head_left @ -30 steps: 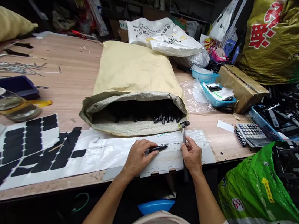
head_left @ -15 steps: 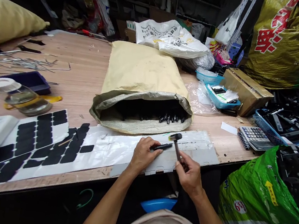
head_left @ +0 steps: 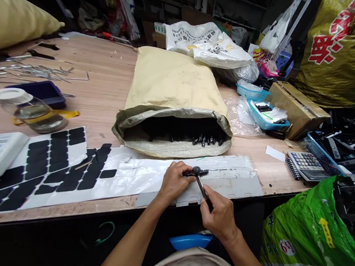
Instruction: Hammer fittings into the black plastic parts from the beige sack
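Note:
My left hand (head_left: 174,178) pinches a slim black part (head_left: 203,172) against the grey board (head_left: 233,179) at the table's front edge. In my right hand (head_left: 221,213) is a small hammer (head_left: 201,184), gripped by its handle, its dark head over the black part close to my left fingertips. Just behind my hands lies a beige sack (head_left: 174,83), its open mouth facing me, with several black parts (head_left: 208,141) showing inside.
Black adhesive pads on white sheets (head_left: 37,159) and a glass jug (head_left: 41,118) are at the left. To the right are a calculator (head_left: 306,164), blue baskets (head_left: 267,122), a cardboard box (head_left: 296,106) and a green sack of black parts (head_left: 298,217).
The hammer head has moved left and down onto or just over the black part, and my right hand has shifted with it. The whole view has shifted slightly.

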A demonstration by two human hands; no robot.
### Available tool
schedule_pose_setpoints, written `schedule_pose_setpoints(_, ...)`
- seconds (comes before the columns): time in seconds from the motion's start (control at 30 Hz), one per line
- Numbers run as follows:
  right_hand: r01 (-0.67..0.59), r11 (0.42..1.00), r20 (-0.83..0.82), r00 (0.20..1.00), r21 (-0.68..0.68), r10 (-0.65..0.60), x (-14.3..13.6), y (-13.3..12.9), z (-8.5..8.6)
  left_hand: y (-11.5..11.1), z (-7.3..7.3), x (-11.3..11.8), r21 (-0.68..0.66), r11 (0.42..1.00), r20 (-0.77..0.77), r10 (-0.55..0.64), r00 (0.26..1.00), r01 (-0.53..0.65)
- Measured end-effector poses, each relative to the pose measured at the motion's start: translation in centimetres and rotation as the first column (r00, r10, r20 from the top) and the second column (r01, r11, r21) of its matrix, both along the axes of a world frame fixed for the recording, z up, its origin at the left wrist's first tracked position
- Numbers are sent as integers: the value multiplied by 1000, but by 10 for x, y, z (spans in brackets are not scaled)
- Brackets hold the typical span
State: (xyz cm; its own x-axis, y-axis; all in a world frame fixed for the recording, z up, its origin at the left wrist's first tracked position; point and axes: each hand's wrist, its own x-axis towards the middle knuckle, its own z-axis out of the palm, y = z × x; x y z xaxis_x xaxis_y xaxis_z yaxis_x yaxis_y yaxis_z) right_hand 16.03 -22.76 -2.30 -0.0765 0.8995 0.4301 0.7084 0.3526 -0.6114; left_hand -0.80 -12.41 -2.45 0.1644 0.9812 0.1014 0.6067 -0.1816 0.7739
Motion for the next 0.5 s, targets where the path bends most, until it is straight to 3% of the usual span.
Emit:
schedule_pose_setpoints(0.2, 46, 997, -83, 996, 55, -42, 3, -2, 7, 0, -5, 0, 47, 999, -4, -14, 1000, 14)
schedule_pose_setpoints(0.37, 87, 996, -41, 995, -16, -87, 7, -2, -3, 0, -6, 1, 49, 999, -20, 2, 1000, -1)
schedule_pose_setpoints(0.5, 122, 989, -172, 976, -84, -135, 14, 8, 5, 0, -7, 1, 50, 999, -35, -5, 999, 7)
